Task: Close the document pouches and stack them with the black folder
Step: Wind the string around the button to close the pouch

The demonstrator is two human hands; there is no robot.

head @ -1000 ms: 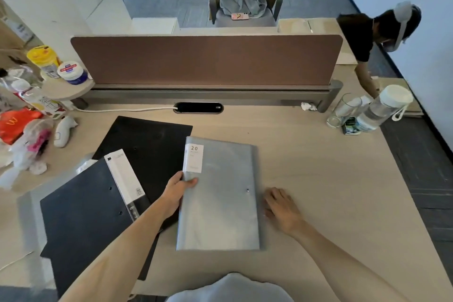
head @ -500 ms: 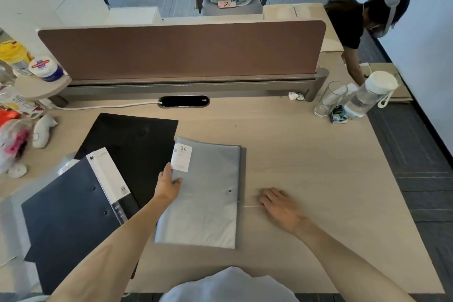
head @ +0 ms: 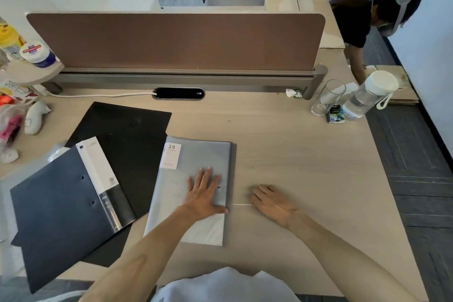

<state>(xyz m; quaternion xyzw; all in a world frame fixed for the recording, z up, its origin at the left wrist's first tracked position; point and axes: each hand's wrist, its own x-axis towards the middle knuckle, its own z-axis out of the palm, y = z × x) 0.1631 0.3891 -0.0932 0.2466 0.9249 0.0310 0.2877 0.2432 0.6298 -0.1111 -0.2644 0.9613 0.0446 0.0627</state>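
A grey document pouch with a white "20" label lies flat on the desk in front of me. My left hand presses flat on its right half, fingers spread, beside the snap button. My right hand rests palm down on the bare desk just right of the pouch, holding nothing. A dark folder with a white spine label lies at the left, overlapping a flat black folder behind it.
A brown divider panel closes off the desk's far side. A drinking glass and a water bottle stand at the far right. Bags and containers crowd the left edge. Another person bends beyond the right corner.
My left hand has moved from the pouch's left edge by the label to lie flat on its right half. My right hand has stayed on the desk beside the pouch.
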